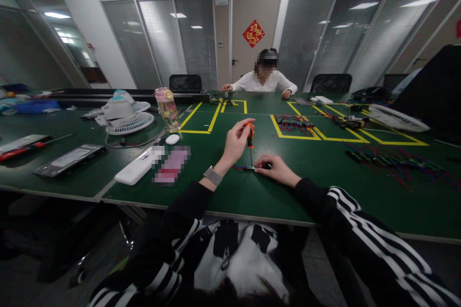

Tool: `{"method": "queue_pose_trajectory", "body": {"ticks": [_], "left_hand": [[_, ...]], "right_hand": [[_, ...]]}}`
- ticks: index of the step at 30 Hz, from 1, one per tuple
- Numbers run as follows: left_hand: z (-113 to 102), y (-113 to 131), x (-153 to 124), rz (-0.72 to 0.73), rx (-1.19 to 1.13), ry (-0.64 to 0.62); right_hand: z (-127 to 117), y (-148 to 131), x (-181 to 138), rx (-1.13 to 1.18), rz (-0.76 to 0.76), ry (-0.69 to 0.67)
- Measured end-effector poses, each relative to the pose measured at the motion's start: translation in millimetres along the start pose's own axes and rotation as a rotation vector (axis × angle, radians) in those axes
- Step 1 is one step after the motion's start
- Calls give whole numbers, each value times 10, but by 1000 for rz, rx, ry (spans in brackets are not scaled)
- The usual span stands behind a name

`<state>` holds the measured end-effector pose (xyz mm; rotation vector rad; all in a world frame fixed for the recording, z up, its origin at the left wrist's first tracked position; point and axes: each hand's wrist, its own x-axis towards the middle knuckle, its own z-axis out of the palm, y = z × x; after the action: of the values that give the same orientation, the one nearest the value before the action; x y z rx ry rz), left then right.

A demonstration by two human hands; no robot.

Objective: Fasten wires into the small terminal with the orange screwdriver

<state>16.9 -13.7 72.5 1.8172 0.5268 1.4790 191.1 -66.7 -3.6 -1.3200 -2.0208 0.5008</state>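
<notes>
My left hand grips an orange and black screwdriver near the top of its handle. The screwdriver stands upright, its thin shaft pointing down at a small circuit board on the green table. Whether the tip touches the board is too small to tell. Blue and red wires run from the board's left end. With its fingers pinched together, my right hand holds the board's right end against the table.
On the left lie a white power bank, a hard drive, a white fan and a bottle. Wired boards sit inside yellow tape at right, with more wired boards nearer. Across the table sits a person.
</notes>
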Motion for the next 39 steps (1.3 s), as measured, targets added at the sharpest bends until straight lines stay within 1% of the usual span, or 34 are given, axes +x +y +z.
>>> {"method": "queue_pose_trajectory", "body": {"ticks": [3, 5, 8, 11, 14, 19, 24, 27, 30, 34, 37, 39], "left_hand": [[-4, -13, -13, 54, 90, 69], [-6, -11, -31, 75, 137, 84], [-7, 7, -44, 76, 136, 49], [-10, 29, -33, 38, 40, 6], [-15, 34, -19, 3, -17, 13], [-17, 33, -42, 60, 111, 72], [-25, 46, -71, 136, 199, 35], [-40, 19, -61, 107, 148, 36], [-52, -8, -47, 42, 81, 87], [-63, -10, -44, 73, 134, 154], [-72, -28, -43, 79, 159, 151], [-73, -55, -40, 54, 135, 118]], "right_hand": [[2, -3, -1, -1, -2, 5], [1, -11, 2, -6, -1, 11], [1, -27, 12, -5, 0, 10], [5, -43, 24, 3, 7, 6], [12, -48, 29, 11, 11, 12], [20, -50, 27, 32, 14, 13], [5, -69, 25, 34, 11, -2], [-7, -67, 25, 34, -1, -17], [-8, -48, 26, 19, -8, -13], [5, -21, 28, 10, -4, -13], [13, -14, 28, 19, -5, -1], [16, -11, 29, 30, -6, 1]]}}
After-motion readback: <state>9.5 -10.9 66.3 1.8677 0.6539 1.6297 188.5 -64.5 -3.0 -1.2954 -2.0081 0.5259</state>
